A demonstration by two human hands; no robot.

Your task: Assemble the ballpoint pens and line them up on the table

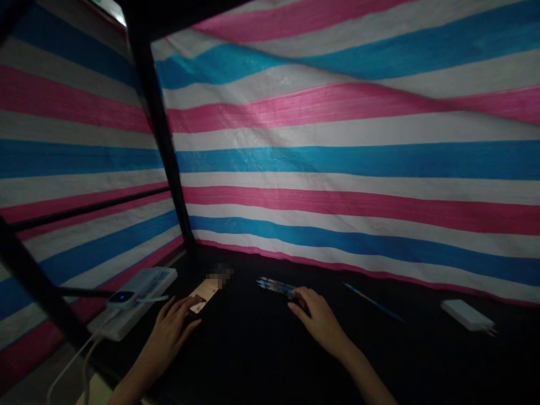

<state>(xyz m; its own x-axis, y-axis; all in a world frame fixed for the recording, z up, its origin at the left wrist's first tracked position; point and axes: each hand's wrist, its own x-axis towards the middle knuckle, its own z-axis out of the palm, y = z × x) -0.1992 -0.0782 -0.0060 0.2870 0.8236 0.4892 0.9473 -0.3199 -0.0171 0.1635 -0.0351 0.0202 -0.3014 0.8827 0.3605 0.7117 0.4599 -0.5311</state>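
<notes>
My left hand (172, 327) rests with its fingers apart at the near end of a tan, card-like item (206, 291), whose far end is blurred out. Several slim pens (274, 286) lie side by side on the black table (244, 349). At their right end is my right hand (314, 312), its fingertips bent down around or against the pens; the exact contact is too dark to make out. A single blue pen (373, 302) lies apart, to the right of that hand.
A white box (467, 315) with a short cable lies at the far right. On the left, a translucent case (156, 278) carries a small lit device (121, 297) with cables. Black frame poles (162, 126) and striped sheeting (358, 160) stand behind.
</notes>
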